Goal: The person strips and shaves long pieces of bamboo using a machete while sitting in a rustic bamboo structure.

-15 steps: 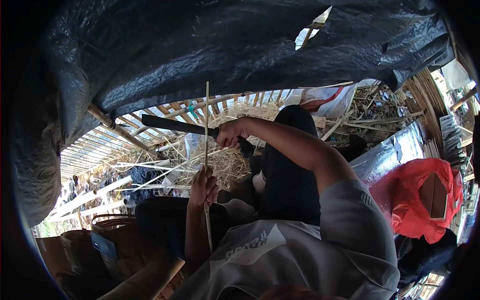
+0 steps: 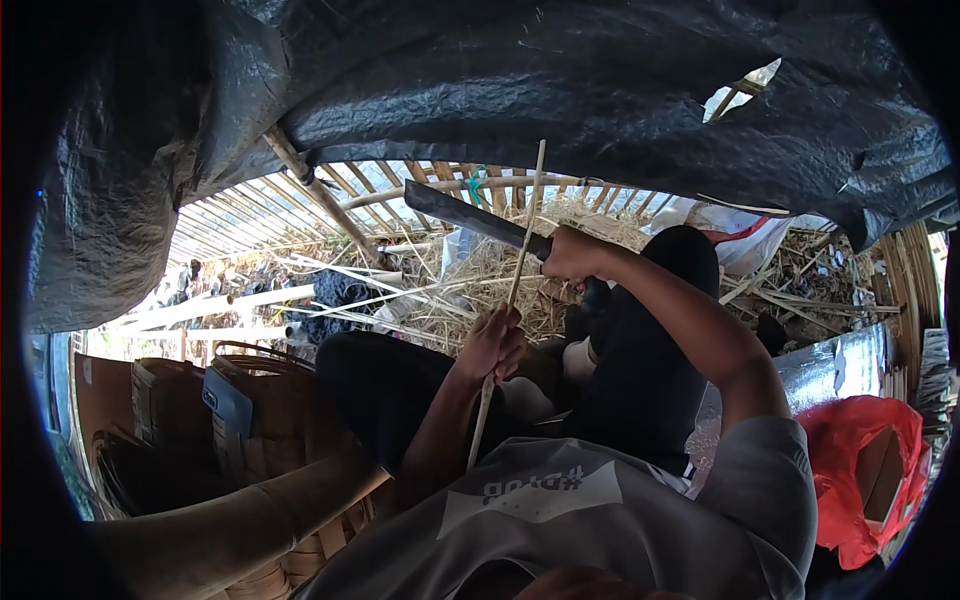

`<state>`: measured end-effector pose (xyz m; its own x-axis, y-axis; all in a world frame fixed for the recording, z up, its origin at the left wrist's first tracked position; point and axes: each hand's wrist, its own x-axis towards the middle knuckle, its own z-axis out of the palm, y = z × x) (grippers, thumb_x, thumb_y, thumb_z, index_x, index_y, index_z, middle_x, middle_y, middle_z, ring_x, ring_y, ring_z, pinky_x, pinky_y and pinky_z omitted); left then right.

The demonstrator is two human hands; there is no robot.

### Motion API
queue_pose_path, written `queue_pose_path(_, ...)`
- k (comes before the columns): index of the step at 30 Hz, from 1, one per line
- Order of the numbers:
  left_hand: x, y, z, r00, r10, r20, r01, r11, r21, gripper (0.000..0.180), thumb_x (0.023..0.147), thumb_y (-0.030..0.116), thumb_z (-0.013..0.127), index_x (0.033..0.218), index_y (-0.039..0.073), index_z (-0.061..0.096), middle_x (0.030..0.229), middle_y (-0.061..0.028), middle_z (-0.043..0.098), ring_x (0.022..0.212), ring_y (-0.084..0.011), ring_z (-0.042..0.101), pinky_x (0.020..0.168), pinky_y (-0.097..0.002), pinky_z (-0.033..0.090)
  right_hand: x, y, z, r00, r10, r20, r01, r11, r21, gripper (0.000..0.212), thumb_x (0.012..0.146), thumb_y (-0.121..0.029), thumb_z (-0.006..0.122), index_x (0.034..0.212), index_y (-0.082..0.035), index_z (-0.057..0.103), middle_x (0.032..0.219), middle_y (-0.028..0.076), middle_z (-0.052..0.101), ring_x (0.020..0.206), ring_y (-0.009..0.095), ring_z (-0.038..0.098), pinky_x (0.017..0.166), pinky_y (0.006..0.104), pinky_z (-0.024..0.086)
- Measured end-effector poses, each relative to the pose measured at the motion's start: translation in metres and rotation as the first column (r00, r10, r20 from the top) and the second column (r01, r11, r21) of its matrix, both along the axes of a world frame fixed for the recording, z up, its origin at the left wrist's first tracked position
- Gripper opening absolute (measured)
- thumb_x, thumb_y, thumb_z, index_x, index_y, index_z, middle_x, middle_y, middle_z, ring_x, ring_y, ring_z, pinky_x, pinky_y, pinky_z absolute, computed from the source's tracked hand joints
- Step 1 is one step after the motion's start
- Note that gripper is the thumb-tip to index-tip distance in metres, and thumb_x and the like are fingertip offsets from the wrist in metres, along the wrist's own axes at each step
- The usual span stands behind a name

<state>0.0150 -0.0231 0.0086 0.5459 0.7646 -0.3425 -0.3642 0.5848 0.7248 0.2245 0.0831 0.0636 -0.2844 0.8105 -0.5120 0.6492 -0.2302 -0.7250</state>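
My left hand (image 2: 492, 345) is closed around the lower part of a thin bamboo strip (image 2: 527, 245), which rises at a slight rightward tilt above my lap. In my right hand (image 2: 577, 255) is the dark handle of a machete (image 2: 462, 212), gripped in a fist. Its broad dark blade points to the upper left and crosses the strip above my left hand. Whether the edge touches the strip I cannot tell. The strip's lower end reaches down to my grey shirt (image 2: 640, 500).
Shavings and split strips (image 2: 490, 285) litter the floor ahead, before a bamboo slat fence (image 2: 250, 210). Woven baskets (image 2: 265, 400) and a thick bamboo pole (image 2: 250, 515) are at left. At right lies a red plastic bag (image 2: 850, 440). Black sheeting (image 2: 450, 90) hangs overhead.
The view has shifted, so the scene sits farther right. The bamboo strip now leans rightward instead of standing nearly vertical, and the machete blade slants more steeply. Both grips remain.
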Motion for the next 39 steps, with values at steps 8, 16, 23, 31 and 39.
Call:
queue_pose_path(8,-0.002,-0.002,0.012,1.0,0.022,0.012,-0.022,0.999,-0.049,0.038,0.105,0.042,0.03,0.078,0.016,0.039,0.046,0.0042,0.032,0.031,-0.0066,0.032,0.026,-0.0214,0.026,0.004,0.011,-0.027,0.936,-0.032,-0.351,-0.096,0.935,-0.342,0.023,0.072,-0.001,0.063,0.056,-0.003,0.048,0.05,0.003,0.045,0.038,0.01,0.041,0.04,0.0324,0.037)
queue_pose_path(16,-0.006,0.01,0.013,0.999,0.042,0.023,-0.041,0.997,-0.071,0.036,0.105,0.039,0.03,0.079,0.017,0.04,0.046,0.0046,0.033,0.028,-0.0078,0.03,0.024,-0.0227,0.025,0.012,0.04,-0.044,0.759,-0.266,-0.595,-0.342,0.615,-0.711,0.023,0.076,-0.002,0.061,0.059,-0.005,0.046,0.049,0.001,0.044,0.038,0.008,0.038,0.04,0.0315,0.035)
queue_pose_path(23,-0.008,0.022,-0.001,0.994,0.106,0.024,-0.105,0.993,-0.06,0.036,0.106,0.038,0.029,0.078,0.017,0.04,0.045,0.0048,0.032,0.027,-0.0083,0.029,0.025,-0.0228,0.025,-0.019,0.038,-0.037,0.971,-0.068,-0.23,0.017,0.976,-0.217,0.019,0.075,-0.004,0.061,0.062,-0.002,0.049,0.05,0.003,0.047,0.038,0.009,0.043,0.037,0.0314,0.038)
queue_pose_path(31,-0.005,0.018,-0.002,0.996,0.06,-0.06,-0.065,0.993,-0.094,0.038,0.105,0.039,0.029,0.078,0.014,0.038,0.045,0.003,0.032,0.027,-0.0094,0.03,0.023,-0.0238,0.025,-0.007,0.041,-0.046,0.974,0.123,-0.191,-0.169,0.953,-0.25,0.02,0.072,-0.004,0.063,0.059,0.0,0.048,0.05,0.004,0.049,0.038,0.009,0.044,0.036,0.0308,0.038)
queue_pose_path(39,-0.002,0.018,0.002,0.999,0.034,-0.024,-0.036,0.996,-0.078,0.037,0.105,0.04,0.03,0.077,0.017,0.039,0.044,0.0046,0.032,0.027,-0.0078,0.029,0.023,-0.0225,0.024,0.006,0.029,-0.049,0.816,-0.179,-0.549,-0.291,0.694,-0.658,0.033,0.081,-0.004,0.058,0.056,-0.011,0.038,0.047,-0.004,0.033,0.038,0.006,0.03,0.042,0.0285,0.029)
